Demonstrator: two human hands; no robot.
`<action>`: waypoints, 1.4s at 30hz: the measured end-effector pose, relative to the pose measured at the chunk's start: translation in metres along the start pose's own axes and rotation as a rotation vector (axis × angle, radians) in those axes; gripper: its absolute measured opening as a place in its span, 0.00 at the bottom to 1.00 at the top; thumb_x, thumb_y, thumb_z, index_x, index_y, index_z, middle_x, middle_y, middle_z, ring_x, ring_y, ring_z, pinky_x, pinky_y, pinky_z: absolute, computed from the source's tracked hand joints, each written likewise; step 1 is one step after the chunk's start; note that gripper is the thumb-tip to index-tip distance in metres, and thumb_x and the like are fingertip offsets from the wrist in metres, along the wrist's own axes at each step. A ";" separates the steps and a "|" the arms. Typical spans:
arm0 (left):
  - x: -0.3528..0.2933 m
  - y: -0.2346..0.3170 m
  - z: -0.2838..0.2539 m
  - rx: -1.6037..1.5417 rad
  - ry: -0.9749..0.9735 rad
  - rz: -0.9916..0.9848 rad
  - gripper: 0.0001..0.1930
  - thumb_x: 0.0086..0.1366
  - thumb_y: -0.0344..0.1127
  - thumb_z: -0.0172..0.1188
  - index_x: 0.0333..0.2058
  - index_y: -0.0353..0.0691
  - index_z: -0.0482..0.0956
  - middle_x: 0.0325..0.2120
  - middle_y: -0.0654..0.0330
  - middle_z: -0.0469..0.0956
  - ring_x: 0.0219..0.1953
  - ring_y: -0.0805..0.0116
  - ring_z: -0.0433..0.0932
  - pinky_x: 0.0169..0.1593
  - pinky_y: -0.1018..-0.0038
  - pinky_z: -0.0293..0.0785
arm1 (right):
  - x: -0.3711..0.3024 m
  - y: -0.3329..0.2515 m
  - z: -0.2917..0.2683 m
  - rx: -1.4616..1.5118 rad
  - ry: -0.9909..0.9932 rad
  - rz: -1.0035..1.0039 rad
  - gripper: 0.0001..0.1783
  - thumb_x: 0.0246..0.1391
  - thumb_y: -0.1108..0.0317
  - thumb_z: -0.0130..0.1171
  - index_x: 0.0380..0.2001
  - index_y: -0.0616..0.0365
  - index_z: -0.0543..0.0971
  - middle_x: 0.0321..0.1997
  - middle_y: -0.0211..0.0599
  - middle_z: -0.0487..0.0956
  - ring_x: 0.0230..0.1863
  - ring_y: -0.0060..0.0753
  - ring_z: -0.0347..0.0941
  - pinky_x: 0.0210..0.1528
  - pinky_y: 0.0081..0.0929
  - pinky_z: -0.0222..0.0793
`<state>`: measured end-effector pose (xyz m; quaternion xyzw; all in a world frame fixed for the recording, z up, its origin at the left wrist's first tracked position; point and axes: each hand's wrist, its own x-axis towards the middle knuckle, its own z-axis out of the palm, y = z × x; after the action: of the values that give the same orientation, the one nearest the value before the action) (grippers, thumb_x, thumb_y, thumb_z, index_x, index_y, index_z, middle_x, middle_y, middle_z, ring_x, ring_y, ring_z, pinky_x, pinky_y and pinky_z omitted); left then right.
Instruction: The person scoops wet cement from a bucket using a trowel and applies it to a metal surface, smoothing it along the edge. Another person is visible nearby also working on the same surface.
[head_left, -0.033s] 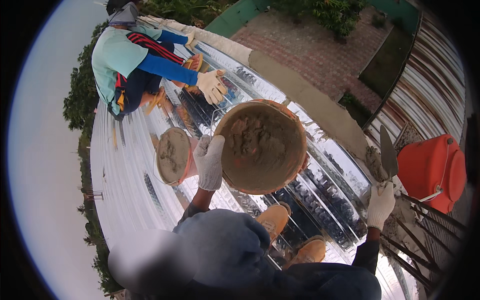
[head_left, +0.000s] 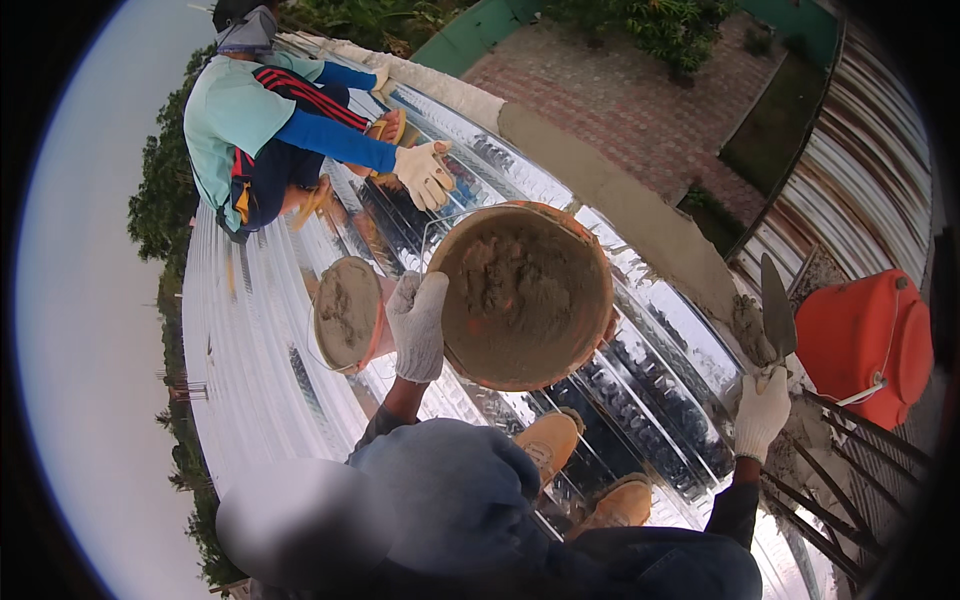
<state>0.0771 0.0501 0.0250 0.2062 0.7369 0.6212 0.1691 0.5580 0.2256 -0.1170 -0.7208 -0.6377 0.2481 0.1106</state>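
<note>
My left hand (head_left: 417, 325), in a pale knitted glove, is closed on the left rim of an orange bucket (head_left: 598, 330). Grey mortar (head_left: 520, 290) lies inside it, rough on top, and mortar smears its walls. At the right, my gloved right hand (head_left: 762, 412) grips a pointed trowel (head_left: 776, 305) by its handle, the blade pointing away from me. That blade stands beside a lump of wet mortar (head_left: 748, 325) on the wall edge. Left of my left hand sits a smaller pinkish bucket (head_left: 384, 318), also holding mortar.
Shiny corrugated metal roofing (head_left: 260, 380) lies under my boots (head_left: 548, 445). A co-worker (head_left: 235, 120) in gloves crouches at the far left. Along the roof runs a mortared wall top (head_left: 610, 185), with a brick-paved yard below. A red bucket (head_left: 860, 340) and bare rebar (head_left: 830, 500) are at the right.
</note>
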 end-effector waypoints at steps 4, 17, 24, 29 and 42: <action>0.016 -0.003 0.002 -0.049 0.032 -0.045 0.10 0.82 0.35 0.70 0.37 0.46 0.80 0.33 0.75 0.76 0.36 0.85 0.73 0.39 0.80 0.72 | 0.004 0.003 0.005 0.011 0.014 -0.009 0.18 0.61 0.67 0.75 0.44 0.62 0.75 0.38 0.58 0.84 0.46 0.70 0.84 0.49 0.58 0.76; 0.009 -0.002 0.002 -0.079 -0.072 -0.042 0.14 0.80 0.40 0.72 0.35 0.44 0.80 0.31 0.75 0.73 0.35 0.84 0.68 0.39 0.78 0.68 | -0.005 0.015 0.019 0.022 0.084 -0.092 0.18 0.61 0.68 0.75 0.46 0.63 0.76 0.39 0.56 0.83 0.45 0.68 0.83 0.49 0.58 0.75; 0.018 0.017 0.038 0.059 -0.165 0.091 0.16 0.79 0.41 0.72 0.33 0.43 0.77 0.30 0.75 0.70 0.35 0.82 0.66 0.39 0.76 0.67 | -0.001 0.037 0.023 0.071 0.188 -0.138 0.18 0.62 0.64 0.75 0.42 0.61 0.75 0.34 0.53 0.82 0.40 0.67 0.82 0.46 0.55 0.76; 0.025 -0.005 0.017 -0.104 -0.150 0.074 0.13 0.79 0.37 0.73 0.34 0.45 0.80 0.32 0.75 0.74 0.36 0.84 0.68 0.43 0.79 0.68 | 0.000 0.013 0.019 -0.048 0.111 -0.117 0.19 0.64 0.57 0.74 0.42 0.58 0.76 0.37 0.55 0.86 0.46 0.69 0.85 0.47 0.60 0.78; 0.017 0.025 0.037 0.052 -0.223 0.139 0.17 0.78 0.42 0.73 0.33 0.39 0.81 0.31 0.73 0.75 0.35 0.82 0.67 0.40 0.77 0.69 | -0.015 0.001 0.011 -0.039 0.059 -0.082 0.17 0.69 0.57 0.72 0.45 0.57 0.78 0.39 0.50 0.88 0.47 0.62 0.87 0.51 0.56 0.80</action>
<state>0.0838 0.0933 0.0436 0.3288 0.7131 0.5855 0.2012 0.5524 0.2090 -0.1231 -0.7031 -0.6678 0.2097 0.1253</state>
